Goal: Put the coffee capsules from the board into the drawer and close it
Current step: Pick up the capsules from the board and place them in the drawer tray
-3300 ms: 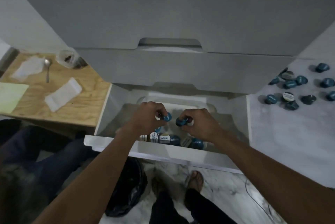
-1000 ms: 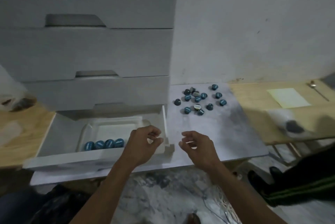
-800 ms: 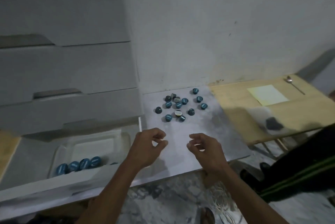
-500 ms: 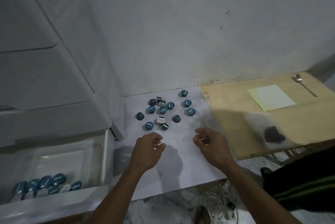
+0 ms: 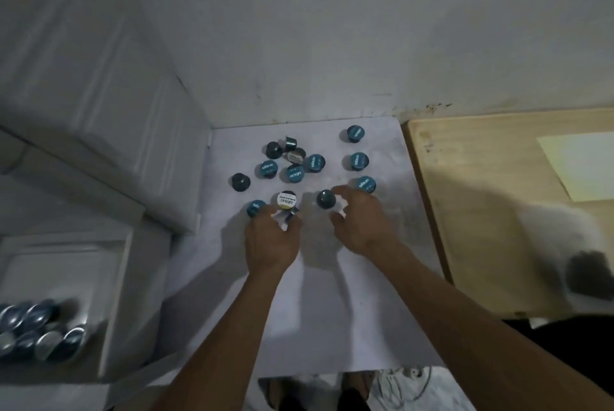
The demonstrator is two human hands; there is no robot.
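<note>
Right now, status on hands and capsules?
Left hand pinching a capsule; right hand open, reaching. Capsules on board. Drawer open.

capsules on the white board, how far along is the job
Partly done: a batch of blue foil-topped capsules already lies in the open white drawer. The left hand and right hand are reaching into the dozen or so left on the white board. The drawer remains to be closed.

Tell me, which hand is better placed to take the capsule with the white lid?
Left. The left hand has its fingertips right beside the white-lidded capsule; the right hand reaches toward a dark capsule further right.
</note>
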